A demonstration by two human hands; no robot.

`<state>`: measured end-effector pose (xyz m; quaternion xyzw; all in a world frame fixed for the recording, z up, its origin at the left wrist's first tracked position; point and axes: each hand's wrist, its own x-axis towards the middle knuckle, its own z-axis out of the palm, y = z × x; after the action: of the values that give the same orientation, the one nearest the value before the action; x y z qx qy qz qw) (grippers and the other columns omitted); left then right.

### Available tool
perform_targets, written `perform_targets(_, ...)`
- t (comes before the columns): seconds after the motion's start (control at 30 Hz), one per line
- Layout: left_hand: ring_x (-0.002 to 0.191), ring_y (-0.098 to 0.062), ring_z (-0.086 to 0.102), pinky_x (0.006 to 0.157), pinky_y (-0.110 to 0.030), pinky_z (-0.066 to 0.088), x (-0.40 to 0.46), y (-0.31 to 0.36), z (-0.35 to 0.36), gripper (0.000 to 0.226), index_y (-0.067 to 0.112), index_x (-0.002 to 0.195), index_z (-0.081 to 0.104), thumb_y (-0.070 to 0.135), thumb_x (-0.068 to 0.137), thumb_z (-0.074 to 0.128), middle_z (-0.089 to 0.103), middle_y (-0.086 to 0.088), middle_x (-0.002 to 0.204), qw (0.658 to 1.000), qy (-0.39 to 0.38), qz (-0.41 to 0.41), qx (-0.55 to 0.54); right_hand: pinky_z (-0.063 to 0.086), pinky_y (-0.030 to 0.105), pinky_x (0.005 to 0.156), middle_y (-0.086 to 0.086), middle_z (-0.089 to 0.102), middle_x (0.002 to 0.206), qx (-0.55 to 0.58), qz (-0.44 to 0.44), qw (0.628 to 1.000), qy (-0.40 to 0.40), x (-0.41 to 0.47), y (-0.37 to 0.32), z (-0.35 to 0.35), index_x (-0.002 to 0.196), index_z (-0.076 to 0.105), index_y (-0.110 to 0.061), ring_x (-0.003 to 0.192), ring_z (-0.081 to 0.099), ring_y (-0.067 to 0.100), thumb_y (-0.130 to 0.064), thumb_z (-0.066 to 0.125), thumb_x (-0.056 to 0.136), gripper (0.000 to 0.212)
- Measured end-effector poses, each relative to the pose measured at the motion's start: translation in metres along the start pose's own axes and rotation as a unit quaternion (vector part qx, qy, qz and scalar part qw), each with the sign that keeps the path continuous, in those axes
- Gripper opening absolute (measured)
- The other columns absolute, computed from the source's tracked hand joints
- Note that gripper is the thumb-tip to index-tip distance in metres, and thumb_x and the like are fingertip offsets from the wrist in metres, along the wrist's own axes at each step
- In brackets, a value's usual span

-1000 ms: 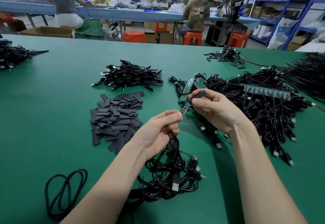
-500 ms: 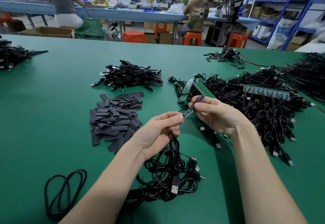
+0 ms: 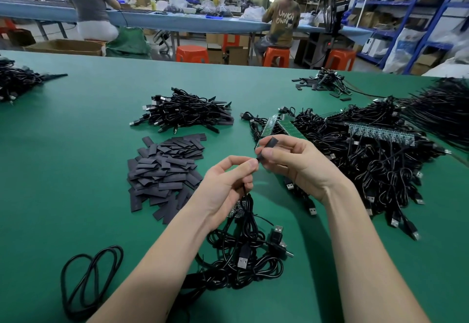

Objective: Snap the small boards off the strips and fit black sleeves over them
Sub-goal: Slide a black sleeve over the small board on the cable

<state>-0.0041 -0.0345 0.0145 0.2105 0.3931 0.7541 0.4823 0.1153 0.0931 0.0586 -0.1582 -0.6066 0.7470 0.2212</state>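
Sleeving step: our right hand pinches the flat black sleeve above the green surface; left hand pinches the thin black cable, board hidden. Next, we judge, seat it fully.

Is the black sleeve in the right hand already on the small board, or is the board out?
On: no bare board shows between the fingertips; the black sleeve in the right hand reaches the left hand.
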Motion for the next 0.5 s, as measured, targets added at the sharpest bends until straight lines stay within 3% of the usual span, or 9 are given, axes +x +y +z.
perform_targets(0.27, 0.062, -0.016, 0.067, 0.066, -0.023, 0.056, 0.001, -0.004, 0.0, 0.007, 0.011, 0.084, 0.079, 0.004, 0.083, 0.079, 0.075, -0.017, 0.079, 0.965, 0.059, 0.183, 0.176, 0.056, 0.017, 0.073, 0.008, 0.077, 0.092, 0.016, -0.012, 0.999, 0.026, 0.001, 0.008, -0.004, 0.095, 0.077, -0.009, 0.082, 0.073, 0.012, -0.008, 0.076, 0.072, 0.022)
perform_targets(0.5, 0.076, -0.02, 0.076, 0.075, -0.022, 0.058, 0.0, -0.007, -0.005, 0.015, 0.018, 0.091, 0.081, 0.006, 0.082, 0.082, 0.079, -0.004, 0.082, 0.929, 0.04, 0.247, 0.273, 0.055, 0.013, 0.068, 0.005, 0.077, 0.086, 0.072, 0.006, 0.996, 0.06, 0.004, 0.013, -0.003, 0.083, 0.082, -0.011, 0.073, 0.072, 0.009, -0.01, 0.078, 0.068, 0.015)
